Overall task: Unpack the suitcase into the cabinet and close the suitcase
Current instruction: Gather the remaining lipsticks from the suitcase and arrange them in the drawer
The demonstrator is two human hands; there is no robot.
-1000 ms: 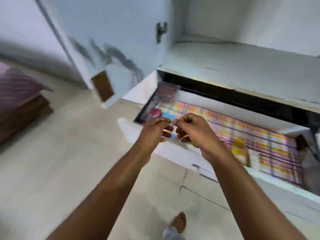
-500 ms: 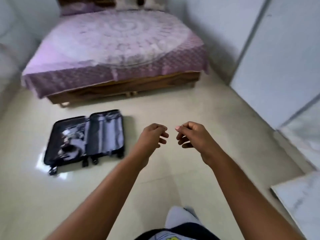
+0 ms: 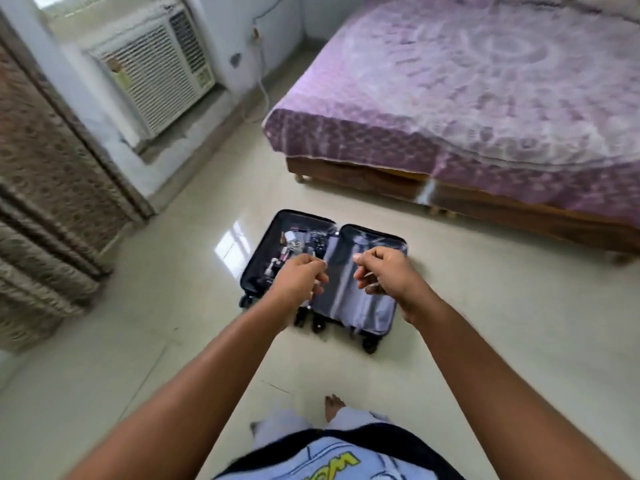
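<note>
- Far left: patterned curtain (image 3: 41,188), w/ a window AC unit (image 3: 152,74) just right of it, set low in the wall.
- Suitcase (image 3: 360,299) lies open flat on the floor (image 3: 502,341), mid-frame, near the bed corner; left half holds small items (too blurred to ID), right half shows grey lining.
- Left hand (image 3: 299,278) raised in front of the suitcase, fingers curled, holding nothing.
- Right hand (image 3: 388,271) just beside it, apart, also curled & holding nothing.
- Right: bed (image 3: 485,98) w/ purple cover, wood base.
</note>
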